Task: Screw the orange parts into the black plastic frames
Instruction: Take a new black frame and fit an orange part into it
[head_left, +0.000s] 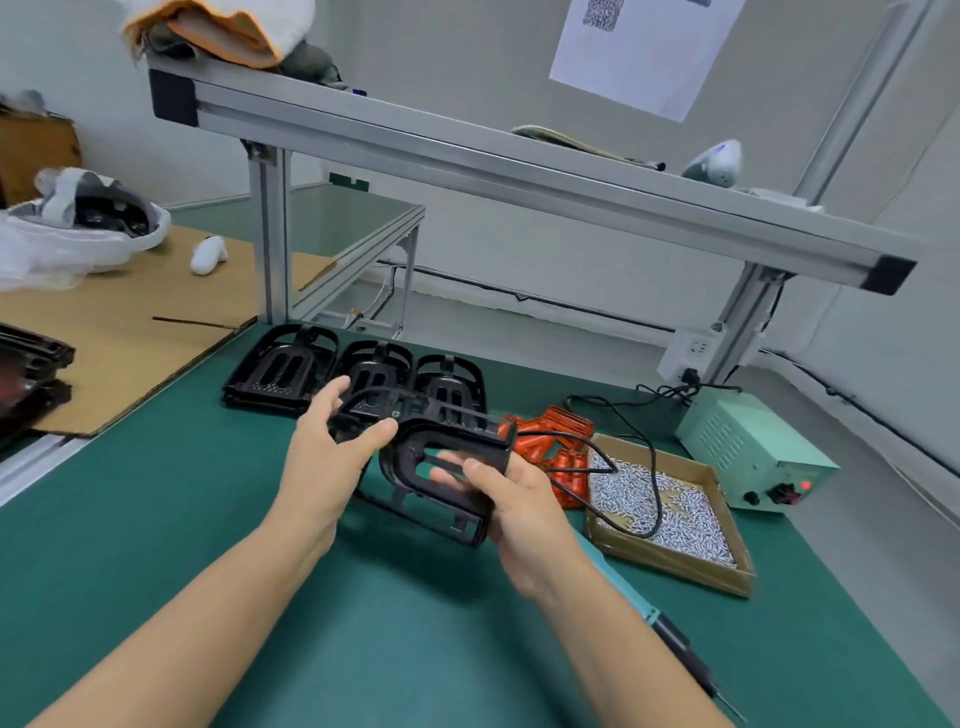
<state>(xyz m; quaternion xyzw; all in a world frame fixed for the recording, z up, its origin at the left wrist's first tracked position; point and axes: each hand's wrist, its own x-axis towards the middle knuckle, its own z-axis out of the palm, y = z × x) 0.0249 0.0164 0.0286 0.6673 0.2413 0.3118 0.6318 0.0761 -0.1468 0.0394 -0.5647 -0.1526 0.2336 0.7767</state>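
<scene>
Still at the pick-up step: black frame (441, 467) held above the table (208, 519), left hand (332, 447) and right hand (514, 499) fingers curled around it, with orange parts (550, 431) just behind it to fetch next.

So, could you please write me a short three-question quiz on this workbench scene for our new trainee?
1. True or false: both hands grip the black frame.
2. What fills the cardboard tray? A) orange parts B) small silver screws C) cables
3. Fill in: the electric screwdriver lies on the green mat beside the ___ forearm.

Key: 1 true: the left hand and right hand each hold it above the mat. 2 B; the orange parts lie beside the tray. 3 right.
</scene>
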